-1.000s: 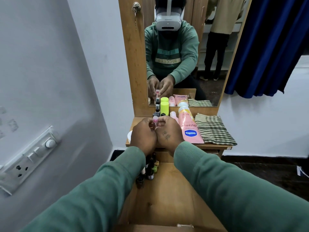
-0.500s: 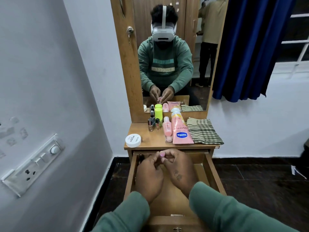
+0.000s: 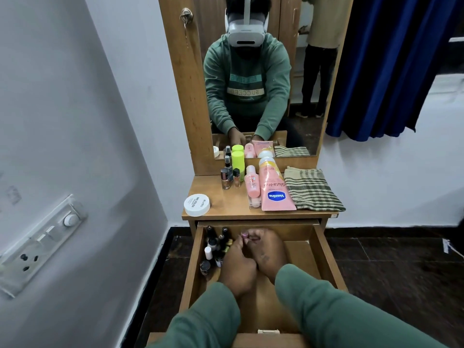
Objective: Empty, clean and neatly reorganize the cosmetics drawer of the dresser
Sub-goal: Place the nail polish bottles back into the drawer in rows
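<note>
The wooden drawer [image 3: 324, 259] of the dresser stands pulled out. Both my hands are inside it, close together. My left hand [image 3: 238, 264] and my right hand [image 3: 266, 249] pinch a small pink-capped bottle [image 3: 244, 234] between their fingertips, near the drawer's back. Several small nail polish bottles [image 3: 213, 247] stand in a cluster along the drawer's left side. On the dresser top [image 3: 226, 204] lie a pink Vaseline tube [image 3: 275, 190], a small pink bottle [image 3: 252, 183], a neon green bottle [image 3: 238, 163], little perfume bottles [image 3: 227, 178] and a white round jar [image 3: 197, 204].
A folded green striped cloth [image 3: 312, 189] lies on the right of the dresser top. The mirror [image 3: 251, 71] rises behind it. A grey wall with a switch panel [image 3: 42, 244] is at the left. A blue curtain [image 3: 389, 64] hangs at the right. Dark floor surrounds the dresser.
My hands came down from above the dresser top into the open drawer, still holding the small pink-capped bottle. The view pulled back and tilted, showing the whole drawer.
</note>
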Demonstrator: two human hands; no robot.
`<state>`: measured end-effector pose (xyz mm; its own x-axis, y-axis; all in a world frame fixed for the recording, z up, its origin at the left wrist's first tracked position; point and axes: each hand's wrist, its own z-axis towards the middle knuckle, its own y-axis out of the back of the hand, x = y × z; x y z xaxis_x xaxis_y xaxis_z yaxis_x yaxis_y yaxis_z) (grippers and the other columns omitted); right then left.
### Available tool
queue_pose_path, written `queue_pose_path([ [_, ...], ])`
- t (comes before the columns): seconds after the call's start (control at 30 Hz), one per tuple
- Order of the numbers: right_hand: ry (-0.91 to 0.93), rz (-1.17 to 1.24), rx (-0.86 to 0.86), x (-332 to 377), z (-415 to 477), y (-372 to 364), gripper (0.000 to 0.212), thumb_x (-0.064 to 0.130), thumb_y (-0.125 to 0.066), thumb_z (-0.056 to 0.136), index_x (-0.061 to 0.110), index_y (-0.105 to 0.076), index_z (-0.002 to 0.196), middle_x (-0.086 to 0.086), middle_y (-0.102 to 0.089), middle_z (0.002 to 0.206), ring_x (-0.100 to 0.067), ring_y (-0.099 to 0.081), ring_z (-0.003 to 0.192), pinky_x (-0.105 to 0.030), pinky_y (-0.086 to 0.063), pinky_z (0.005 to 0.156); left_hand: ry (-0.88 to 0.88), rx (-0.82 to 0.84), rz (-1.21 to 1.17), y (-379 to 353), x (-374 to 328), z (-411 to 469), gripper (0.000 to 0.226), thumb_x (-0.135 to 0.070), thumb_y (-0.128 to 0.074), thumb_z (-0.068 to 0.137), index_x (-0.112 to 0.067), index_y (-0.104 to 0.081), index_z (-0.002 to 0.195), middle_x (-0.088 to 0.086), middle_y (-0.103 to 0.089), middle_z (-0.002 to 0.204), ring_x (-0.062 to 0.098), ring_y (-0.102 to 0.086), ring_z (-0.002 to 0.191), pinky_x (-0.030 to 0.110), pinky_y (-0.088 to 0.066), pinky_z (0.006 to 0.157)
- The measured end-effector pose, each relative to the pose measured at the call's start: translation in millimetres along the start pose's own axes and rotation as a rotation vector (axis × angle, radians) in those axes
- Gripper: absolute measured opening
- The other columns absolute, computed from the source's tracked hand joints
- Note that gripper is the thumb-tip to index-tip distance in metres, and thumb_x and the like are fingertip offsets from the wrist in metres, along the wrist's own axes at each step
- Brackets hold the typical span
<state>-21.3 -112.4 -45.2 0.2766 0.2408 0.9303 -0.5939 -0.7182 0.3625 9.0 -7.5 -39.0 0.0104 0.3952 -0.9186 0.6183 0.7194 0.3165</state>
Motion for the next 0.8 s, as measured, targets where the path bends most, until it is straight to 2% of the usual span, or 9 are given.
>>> queue_pose_path([
  [0.07,0.008,-0.025,-0.006,-5,3,-2,0.015,0.003,-0.07,0.094,0.013,-0.081,0.097,0.004,-0.077,0.087,0.0,-0.067,0.077,-0.009,-0.048,0.073,0.023,0.011,0.014,0,-4,-4,0.08,-0.003,-0.052,0.077,-0.015,-0.043,0.155,0.004,-0.06,0.143,0.021,-0.054,0.136,0.041,-0.044,0.116],
  [0.17,0.014,-0.059,-0.001,-8,4,-3,0.013,0.007,-0.072,0.093,0.014,-0.082,0.095,0.003,-0.08,0.088,-0.007,-0.072,0.08,-0.018,-0.05,0.075,0.041,0.025,0.029,1,-11,-8,0.068,0.008,-0.051,0.086,-0.015,-0.048,0.15,0.003,-0.065,0.133,0.018,-0.06,0.125,0.036,-0.049,0.11],
  [0.23,0.007,-0.093,0.01,-8,2,-3,0.013,0.009,-0.072,0.094,0.015,-0.082,0.095,0.003,-0.08,0.088,-0.007,-0.072,0.08,-0.018,-0.05,0.073,0.045,0.044,0.038,1,-11,-9,0.06,0.012,-0.049,0.089,-0.014,-0.053,0.143,0.002,-0.069,0.122,0.016,-0.064,0.114,0.033,-0.054,0.101],
  [0.37,-0.009,-0.152,0.012,-9,1,-1,0.014,0.01,-0.07,0.094,0.017,-0.082,0.094,0.004,-0.08,0.087,0.0,-0.067,0.072,-0.006,-0.044,0.061,0.071,0.05,0.05,1,-16,-13,0.057,0.012,-0.046,0.091,-0.019,-0.051,0.139,-0.004,-0.063,0.119,0.014,-0.059,0.112,0.024,-0.049,0.094],
  [0.47,-0.031,-0.199,-0.001,-8,1,-1,0.015,0.009,-0.071,0.093,0.018,-0.082,0.092,0.004,-0.08,0.086,-0.001,-0.067,0.071,-0.004,-0.042,0.059,0.074,0.038,0.067,1,-18,-14,0.048,0.012,-0.046,0.09,-0.018,-0.055,0.126,-0.005,-0.065,0.112,0.017,-0.062,0.111,0.03,-0.052,0.096],
  [0.57,-0.068,-0.216,-0.003,-5,1,-1,0.013,0.008,-0.073,0.091,0.015,-0.082,0.098,0.0,-0.081,0.093,-0.007,-0.071,0.079,-0.005,-0.044,0.064,0.086,0.026,0.061,1,-18,-15,0.046,0.012,-0.047,0.09,-0.022,-0.055,0.119,-0.007,-0.065,0.104,0.017,-0.062,0.107,0.034,-0.053,0.098],
  [0.63,-0.094,-0.235,0.005,-3,-1,1,0.015,0.009,-0.075,0.09,0.015,-0.082,0.102,0.001,-0.081,0.096,-0.009,-0.073,0.086,-0.012,-0.052,0.074,0.088,0.025,0.071,2,-17,-18,0.047,0.009,-0.051,0.088,-0.017,-0.058,0.126,-0.001,-0.068,0.114,0.02,-0.063,0.114,0.036,-0.053,0.101],
  [0.7,-0.113,-0.255,-0.001,1,-7,5,0.014,0.011,-0.076,0.089,0.017,-0.081,0.1,0.004,-0.081,0.094,-0.009,-0.074,0.086,-0.025,-0.058,0.086,0.098,0.035,0.084,0,-12,-20,0.061,0.002,-0.055,0.088,-0.017,-0.051,0.145,0.003,-0.067,0.129,0.023,-0.061,0.121,0.041,-0.052,0.105],
  [0.8,-0.067,-0.309,-0.049,16,-22,16,0.007,0.016,-0.076,0.091,0.022,-0.079,0.094,0.007,-0.079,0.091,-0.005,-0.071,0.083,-0.023,-0.057,0.08,0.036,-0.055,0.111,-2,-16,-37,0.054,-0.01,-0.054,0.097,-0.024,-0.05,0.148,-0.002,-0.068,0.128,0.017,-0.063,0.117,0.038,-0.054,0.102],
])
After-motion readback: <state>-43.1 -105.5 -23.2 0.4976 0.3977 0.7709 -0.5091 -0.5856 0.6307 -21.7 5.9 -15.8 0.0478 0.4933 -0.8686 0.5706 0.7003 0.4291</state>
